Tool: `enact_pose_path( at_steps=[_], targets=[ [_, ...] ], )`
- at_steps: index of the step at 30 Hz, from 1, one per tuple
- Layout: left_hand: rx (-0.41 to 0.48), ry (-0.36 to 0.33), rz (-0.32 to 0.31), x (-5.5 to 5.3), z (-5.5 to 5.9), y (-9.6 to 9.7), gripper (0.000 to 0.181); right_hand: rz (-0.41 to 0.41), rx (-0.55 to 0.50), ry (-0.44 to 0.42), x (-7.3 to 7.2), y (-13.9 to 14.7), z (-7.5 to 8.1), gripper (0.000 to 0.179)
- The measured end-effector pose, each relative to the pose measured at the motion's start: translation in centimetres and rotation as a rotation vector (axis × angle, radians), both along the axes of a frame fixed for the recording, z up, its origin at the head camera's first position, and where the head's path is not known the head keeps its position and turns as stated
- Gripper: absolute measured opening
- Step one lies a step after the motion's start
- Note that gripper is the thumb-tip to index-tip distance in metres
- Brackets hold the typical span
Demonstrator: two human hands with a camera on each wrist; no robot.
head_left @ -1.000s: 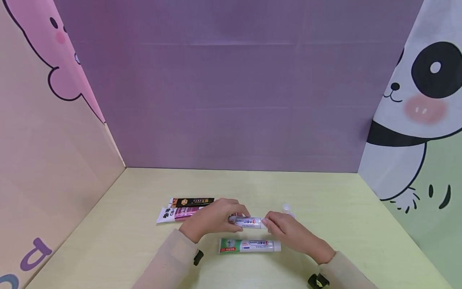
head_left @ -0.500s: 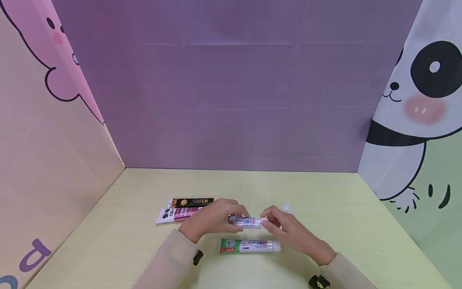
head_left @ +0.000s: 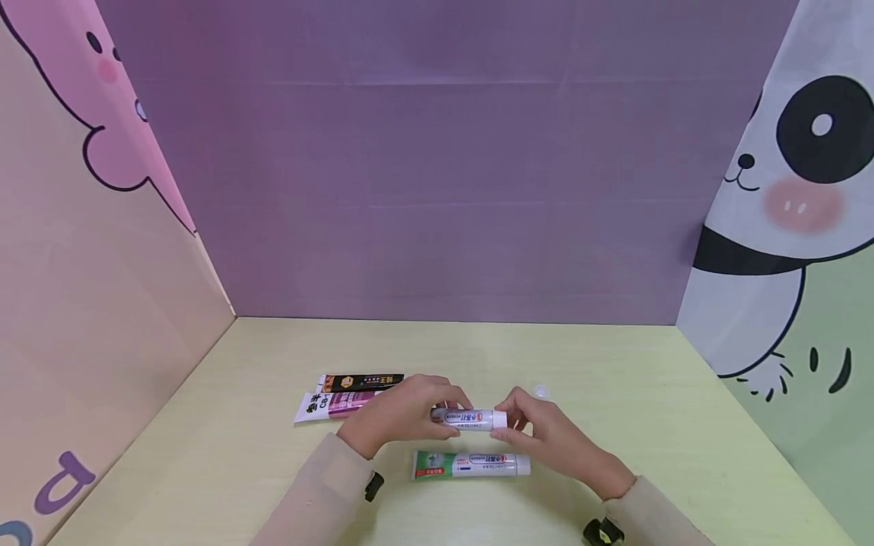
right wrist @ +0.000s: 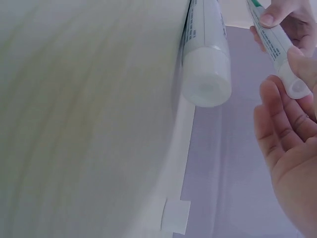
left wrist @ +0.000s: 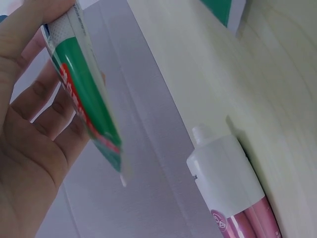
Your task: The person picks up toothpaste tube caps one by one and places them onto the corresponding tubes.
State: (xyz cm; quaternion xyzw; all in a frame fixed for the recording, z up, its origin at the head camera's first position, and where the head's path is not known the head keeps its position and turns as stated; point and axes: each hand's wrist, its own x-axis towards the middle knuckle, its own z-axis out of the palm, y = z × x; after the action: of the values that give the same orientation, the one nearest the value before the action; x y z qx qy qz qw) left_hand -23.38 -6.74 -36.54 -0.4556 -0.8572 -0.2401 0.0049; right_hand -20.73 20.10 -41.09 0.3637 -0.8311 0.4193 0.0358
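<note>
My left hand [head_left: 412, 406] grips a white and green toothpaste tube [head_left: 464, 419] by its body, its capped end pointing right. In the left wrist view the tube's green crimped end [left wrist: 89, 94] hangs below the palm. My right hand [head_left: 546, 425] is at the tube's white cap [head_left: 501, 419], with thumb and fingers on either side of it. From the right wrist, the thumb [right wrist: 299, 64] lies against the cap and the fingers curl beneath. A matching green and white toothpaste tube [head_left: 471, 465] lies on the table just in front of both hands.
A black toothpaste tube [head_left: 362, 383] and a purple and white one [head_left: 341, 404] lie behind my left hand. The purple tube's nozzle [left wrist: 199, 135] is bare. A small white cap [head_left: 542, 392] rests behind my right hand. A purple wall [head_left: 437, 167] closes the table's back.
My right hand's fingers have lifted and spread from a tight pinch, so more of the cap shows between them. My left hand and the tube have stayed in place.
</note>
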Motion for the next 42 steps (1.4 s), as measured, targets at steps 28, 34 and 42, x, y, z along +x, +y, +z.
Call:
enact_pose_path(
  at_steps=[28,34,42],
  targets=[
    [0.067,0.026,0.076,-0.1,-0.5,-3.7,0.035,-0.001,-0.098,0.004,-0.2,2.2,0.5,0.016],
    [0.057,0.019,0.084,0.0,-0.7,-3.9,0.035,-0.019,-0.104,-0.075,-0.2,2.5,0.4,0.018],
    [0.019,0.007,0.087,0.1,-0.9,-3.7,0.034,-0.097,-0.058,-0.002,-0.5,2.5,-0.1,0.019]
  ],
)
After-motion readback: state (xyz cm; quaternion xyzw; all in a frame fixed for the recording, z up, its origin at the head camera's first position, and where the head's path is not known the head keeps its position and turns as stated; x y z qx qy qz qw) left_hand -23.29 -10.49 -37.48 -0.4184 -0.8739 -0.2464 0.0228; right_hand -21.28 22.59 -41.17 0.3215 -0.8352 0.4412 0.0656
